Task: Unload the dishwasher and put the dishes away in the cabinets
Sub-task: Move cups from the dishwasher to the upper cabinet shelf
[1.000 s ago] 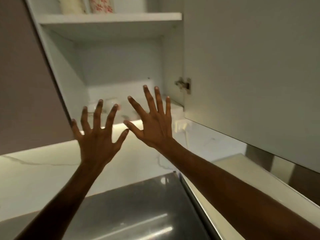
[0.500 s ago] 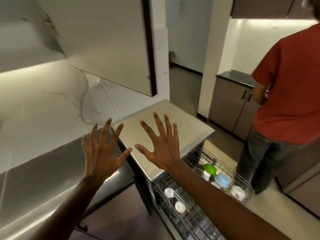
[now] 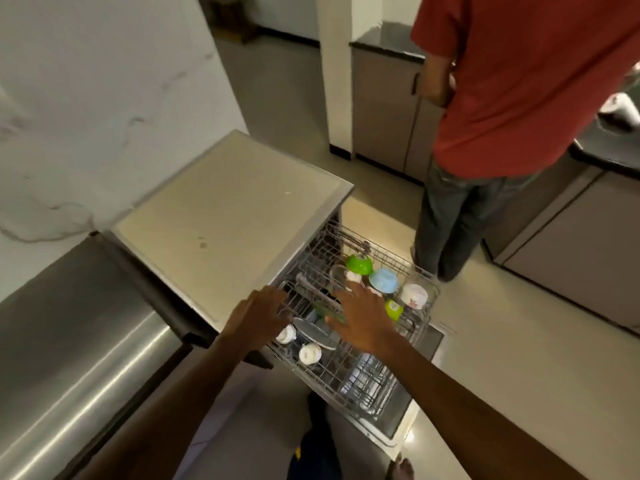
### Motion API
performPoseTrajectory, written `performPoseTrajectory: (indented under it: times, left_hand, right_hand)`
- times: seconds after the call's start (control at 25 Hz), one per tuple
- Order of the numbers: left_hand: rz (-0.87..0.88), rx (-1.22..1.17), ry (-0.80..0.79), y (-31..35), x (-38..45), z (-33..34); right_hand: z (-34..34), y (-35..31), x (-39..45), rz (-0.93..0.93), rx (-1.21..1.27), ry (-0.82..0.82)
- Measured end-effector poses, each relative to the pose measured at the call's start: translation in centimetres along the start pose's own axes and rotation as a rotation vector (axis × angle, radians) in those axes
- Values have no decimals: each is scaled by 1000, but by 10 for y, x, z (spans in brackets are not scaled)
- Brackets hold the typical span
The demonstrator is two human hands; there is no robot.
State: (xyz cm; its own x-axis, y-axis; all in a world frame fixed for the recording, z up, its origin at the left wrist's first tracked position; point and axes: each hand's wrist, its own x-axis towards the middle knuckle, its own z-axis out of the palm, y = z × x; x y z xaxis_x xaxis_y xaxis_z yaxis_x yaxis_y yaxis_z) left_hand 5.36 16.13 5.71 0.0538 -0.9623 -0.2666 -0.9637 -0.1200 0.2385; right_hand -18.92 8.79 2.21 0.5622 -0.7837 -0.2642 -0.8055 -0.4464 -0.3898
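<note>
Above the pulled-out dishwasher rack (image 3: 349, 372), both of the person's hands reach down with nothing in them. The left hand (image 3: 258, 315) hovers over the rack's near left edge, fingers loosely spread. The right hand (image 3: 363, 322) hangs over the rack's middle, fingers straight and fanned; whether they touch any dish cannot be told. Under the hands, in the rack's near part, sit two small white cups (image 3: 310, 353) and a grey plate (image 3: 317, 332). Past the right hand, in the rack's far part, lie a small green cup (image 3: 393, 309), a white patterned bowl (image 3: 414, 296), a light blue bowl (image 3: 383, 280) and a green bowl (image 3: 359, 264). Left of the rack stands the dishwasher's beige top (image 3: 228, 216). Beyond the rack, a second person in a red shirt (image 3: 519, 84) stands facing a dark counter (image 3: 388, 45).
</note>
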Motion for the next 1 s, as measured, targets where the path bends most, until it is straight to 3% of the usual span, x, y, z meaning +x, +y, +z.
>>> performPoseTrajectory:
  times: [0.16, 0.32, 0.52, 0.8, 1.0]
  left_hand:
    - [-34, -177, -231, -48, 61, 90]
    - [-137, -251, -227, -74, 104, 176]
    - [-317, 53, -289, -98, 127, 246]
    - [-369, 163, -287, -130, 138, 320]
    - [-341, 188, -238, -118, 140, 318]
  right_hand:
    - [70, 21, 22, 71, 50, -162]
    - [163, 16, 75, 46, 80, -357]
    - [260, 8, 127, -59, 67, -449]
    - [338, 33, 145, -191, 9, -455]
    - [327, 43, 128, -171, 150, -314]
